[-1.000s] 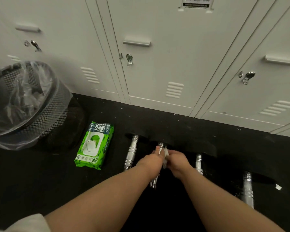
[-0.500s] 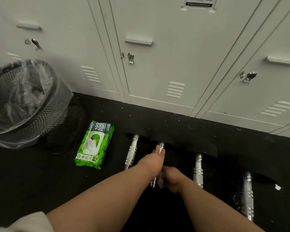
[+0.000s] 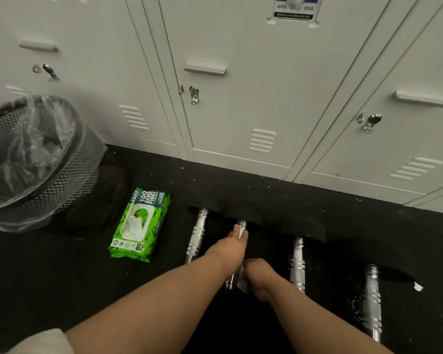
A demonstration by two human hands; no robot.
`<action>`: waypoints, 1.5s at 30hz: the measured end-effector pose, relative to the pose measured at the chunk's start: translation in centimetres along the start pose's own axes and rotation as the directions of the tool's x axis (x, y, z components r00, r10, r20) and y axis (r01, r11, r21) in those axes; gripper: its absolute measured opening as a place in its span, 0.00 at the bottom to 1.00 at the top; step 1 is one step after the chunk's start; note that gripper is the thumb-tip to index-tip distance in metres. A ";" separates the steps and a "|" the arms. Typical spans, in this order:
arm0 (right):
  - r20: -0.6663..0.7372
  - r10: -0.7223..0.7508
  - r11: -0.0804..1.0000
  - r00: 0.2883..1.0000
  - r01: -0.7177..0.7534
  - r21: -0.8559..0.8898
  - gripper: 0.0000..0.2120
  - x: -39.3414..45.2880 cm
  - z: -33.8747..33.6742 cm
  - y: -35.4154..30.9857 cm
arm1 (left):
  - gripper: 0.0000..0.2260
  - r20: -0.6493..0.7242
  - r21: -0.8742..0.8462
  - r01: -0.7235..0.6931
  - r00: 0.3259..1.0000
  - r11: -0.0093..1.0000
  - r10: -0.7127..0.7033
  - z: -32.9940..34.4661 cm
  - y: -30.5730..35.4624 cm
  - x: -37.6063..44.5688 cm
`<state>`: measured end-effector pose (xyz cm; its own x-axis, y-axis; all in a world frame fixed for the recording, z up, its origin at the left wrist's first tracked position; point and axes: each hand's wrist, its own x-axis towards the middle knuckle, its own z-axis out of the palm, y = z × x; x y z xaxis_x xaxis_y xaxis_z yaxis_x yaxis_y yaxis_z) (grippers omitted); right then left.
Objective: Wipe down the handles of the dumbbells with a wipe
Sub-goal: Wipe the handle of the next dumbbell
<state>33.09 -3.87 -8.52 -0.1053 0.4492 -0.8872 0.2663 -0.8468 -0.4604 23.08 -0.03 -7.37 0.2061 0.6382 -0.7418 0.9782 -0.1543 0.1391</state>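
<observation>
White wipe (image 3: 241,281) is now at the near end of the second handle (image 3: 241,224); one second ago it was at the far end. The right hand (image 3: 259,277) grips it with curled fingers, so this handle seems nearly wiped. The left hand (image 3: 230,249) rests along the chrome bar, fingers straight. Four ribbed, shiny handles lie on the black floor (image 3: 62,277) before the lockers (image 3: 241,111).
</observation>
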 end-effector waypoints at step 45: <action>-0.339 -0.242 0.968 0.909 0.249 -0.023 0.08 -4.9 -1.7 -2.1 | 0.25 -0.155 -0.139 -0.150 0.980 0.979 0.128 -2.8 -1.4 -1.9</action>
<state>34.63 -3.80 -3.13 0.1651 0.7100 -0.6846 0.2540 -0.7013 -0.6661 21.35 1.08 -4.35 0.3313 0.7223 -0.6071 0.9301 -0.1419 0.3387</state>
